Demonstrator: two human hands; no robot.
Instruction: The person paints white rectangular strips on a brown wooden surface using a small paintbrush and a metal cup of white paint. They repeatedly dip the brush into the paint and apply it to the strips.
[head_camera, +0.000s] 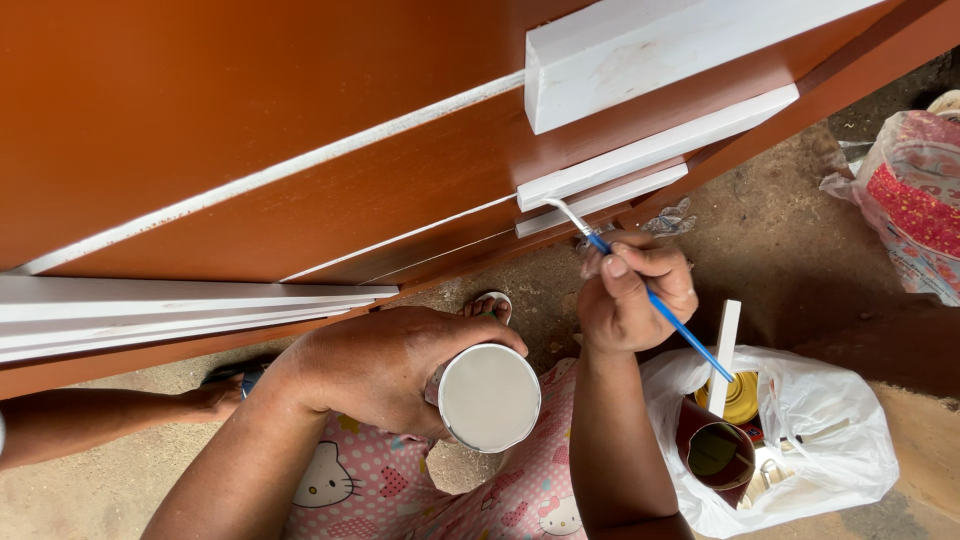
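Note:
My left hand (375, 365) grips a round can of white paint (488, 397), held upright over my lap. My right hand (635, 290) holds a thin blue-handled paintbrush (655, 300); its white-tipped bristles touch the lower white moulding (600, 198) on the brown wooden furniture panel (250, 120). Above it sit a longer white strip (660, 145) and a thick white block (640, 50). White painted lines run along the panel's grooves.
A white plastic bag (830, 430) on the dirt ground at lower right holds a dark red can, a yellow tin and a white stick. A patterned bag (915, 200) lies at far right. Pink printed cloth covers my lap. White moulding strips (150, 305) at left.

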